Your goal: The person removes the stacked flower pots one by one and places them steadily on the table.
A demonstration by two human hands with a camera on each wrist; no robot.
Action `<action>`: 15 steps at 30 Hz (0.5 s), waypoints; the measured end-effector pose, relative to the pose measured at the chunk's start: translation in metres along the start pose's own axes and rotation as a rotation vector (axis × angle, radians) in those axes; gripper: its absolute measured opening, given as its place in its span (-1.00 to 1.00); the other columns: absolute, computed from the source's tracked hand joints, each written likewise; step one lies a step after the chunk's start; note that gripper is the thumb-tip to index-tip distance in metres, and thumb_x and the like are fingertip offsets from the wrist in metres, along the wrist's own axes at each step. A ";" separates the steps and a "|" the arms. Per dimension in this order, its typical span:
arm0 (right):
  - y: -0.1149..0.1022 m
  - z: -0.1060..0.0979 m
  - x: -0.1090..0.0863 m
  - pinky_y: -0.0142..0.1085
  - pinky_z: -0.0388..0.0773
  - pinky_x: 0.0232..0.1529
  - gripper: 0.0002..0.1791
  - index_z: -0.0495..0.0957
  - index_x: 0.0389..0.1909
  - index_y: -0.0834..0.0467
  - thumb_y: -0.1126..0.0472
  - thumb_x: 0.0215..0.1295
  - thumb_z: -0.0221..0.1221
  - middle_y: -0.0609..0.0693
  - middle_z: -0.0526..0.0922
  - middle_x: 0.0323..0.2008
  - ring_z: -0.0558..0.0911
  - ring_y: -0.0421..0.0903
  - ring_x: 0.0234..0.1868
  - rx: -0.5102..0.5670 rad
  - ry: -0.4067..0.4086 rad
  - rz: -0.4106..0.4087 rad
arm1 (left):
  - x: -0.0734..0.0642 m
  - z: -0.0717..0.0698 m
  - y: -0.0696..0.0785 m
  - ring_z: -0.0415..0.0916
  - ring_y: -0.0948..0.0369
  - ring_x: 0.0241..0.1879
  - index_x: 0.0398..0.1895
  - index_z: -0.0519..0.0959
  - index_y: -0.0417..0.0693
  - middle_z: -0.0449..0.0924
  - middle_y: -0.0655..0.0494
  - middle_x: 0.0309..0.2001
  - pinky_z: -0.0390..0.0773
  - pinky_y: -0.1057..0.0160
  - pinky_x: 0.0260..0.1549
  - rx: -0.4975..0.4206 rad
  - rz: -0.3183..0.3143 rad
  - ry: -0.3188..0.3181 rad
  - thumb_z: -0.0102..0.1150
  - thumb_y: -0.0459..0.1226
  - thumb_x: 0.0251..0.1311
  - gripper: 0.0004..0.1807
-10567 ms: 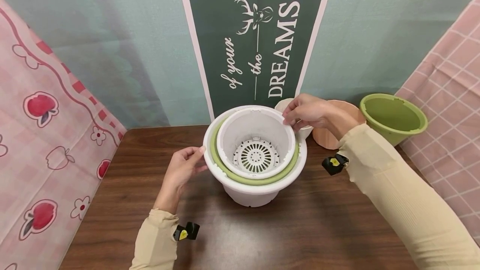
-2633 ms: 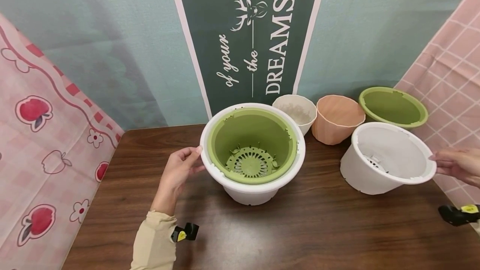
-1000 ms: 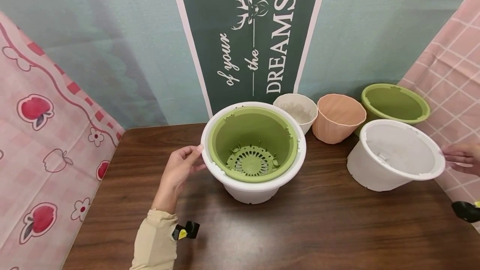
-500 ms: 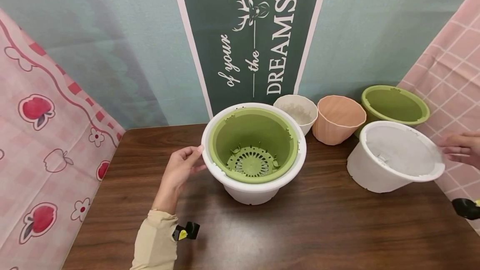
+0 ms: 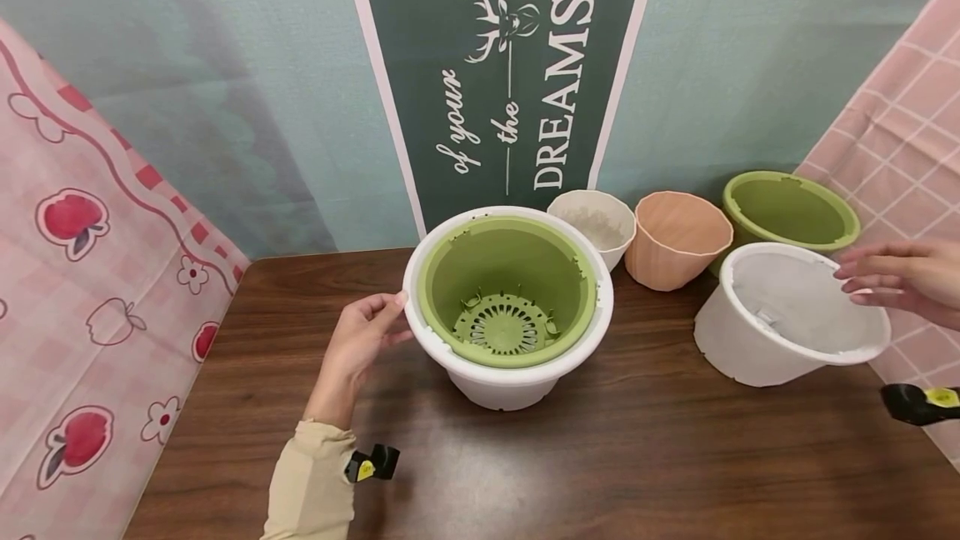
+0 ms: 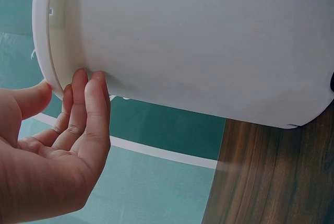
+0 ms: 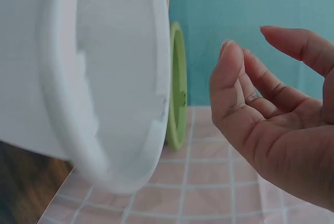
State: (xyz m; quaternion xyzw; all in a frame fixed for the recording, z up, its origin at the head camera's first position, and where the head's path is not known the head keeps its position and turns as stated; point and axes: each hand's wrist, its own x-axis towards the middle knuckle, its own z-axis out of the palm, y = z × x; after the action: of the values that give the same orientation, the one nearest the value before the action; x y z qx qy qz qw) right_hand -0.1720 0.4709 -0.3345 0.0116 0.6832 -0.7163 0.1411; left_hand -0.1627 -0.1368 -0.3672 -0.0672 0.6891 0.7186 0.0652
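Observation:
A large white flower pot (image 5: 498,390) stands on the table, with a green flower pot (image 5: 510,252) nested in it; slots ring the green base. My left hand (image 5: 365,333) pinches the white pot's left rim, thumb at the edge and fingers under the lip against the wall (image 6: 203,41). At the right, another white flower pot (image 5: 738,344) tilts, its mouth turned rightward. Just off that pot's rim, my right hand (image 5: 903,280) hovers with nothing in it. In the right wrist view, its fingers (image 7: 225,83) are loosely bent, thumb apart.
Along the back wall stand a cream pot (image 5: 618,257), a peach faceted pot (image 5: 660,261) and a green pot (image 5: 787,207) in the right corner. Dark wood table (image 5: 465,482) lies in front. Patterned cloths (image 5: 922,157) hang on both sides.
The smaller white pot has gone from inside the green pot to the table's right. My right hand has let go of its rim and moved up and leftward. My left hand keeps its place.

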 end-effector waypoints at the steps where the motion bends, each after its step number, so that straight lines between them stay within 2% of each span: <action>1: -0.002 0.004 0.001 -0.29 0.64 -0.41 -0.54 0.63 -0.31 0.18 0.49 0.39 -0.28 0.07 0.65 -0.38 0.64 -0.06 -0.38 -0.004 -0.008 -0.007 | 0.000 0.000 0.000 0.56 0.26 -0.35 -0.14 0.43 -0.49 0.52 0.02 -0.32 0.63 0.22 -0.27 0.002 0.002 -0.002 0.02 -0.30 0.28 -0.68; 8: -0.012 0.028 0.006 -0.26 0.64 -0.36 -0.52 0.60 -0.21 0.25 0.59 0.34 -0.31 0.11 0.65 -0.31 0.64 -0.04 -0.33 0.043 -0.156 -0.106 | 0.000 0.001 0.000 0.55 0.26 -0.35 -0.13 0.42 -0.51 0.52 0.03 -0.32 0.63 0.22 -0.27 0.000 -0.001 -0.004 0.00 -0.31 0.29 -0.68; 10: -0.015 0.033 0.009 -0.26 0.64 -0.33 -0.53 0.60 -0.19 0.24 0.58 0.35 -0.31 0.11 0.65 -0.29 0.64 -0.05 -0.31 0.029 -0.206 -0.116 | 0.000 0.001 0.000 0.55 0.26 -0.35 -0.13 0.42 -0.51 0.52 0.03 -0.32 0.63 0.20 -0.26 0.001 -0.003 -0.002 0.00 -0.31 0.29 -0.68; 15: -0.023 0.046 0.017 -0.23 0.64 -0.29 -0.55 0.59 -0.16 0.23 0.57 0.34 -0.28 0.11 0.64 -0.27 0.63 -0.06 -0.27 -0.027 -0.267 -0.101 | 0.000 0.001 0.000 0.55 0.26 -0.36 -0.13 0.42 -0.51 0.52 0.03 -0.33 0.62 0.19 -0.25 0.004 -0.004 0.004 0.01 -0.31 0.29 -0.68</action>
State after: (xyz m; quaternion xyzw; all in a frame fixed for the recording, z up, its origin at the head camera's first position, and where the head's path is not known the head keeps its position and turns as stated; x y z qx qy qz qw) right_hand -0.1848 0.4230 -0.3122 -0.1202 0.6675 -0.7086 0.1944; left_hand -0.1625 -0.1357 -0.3671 -0.0698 0.6905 0.7169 0.0656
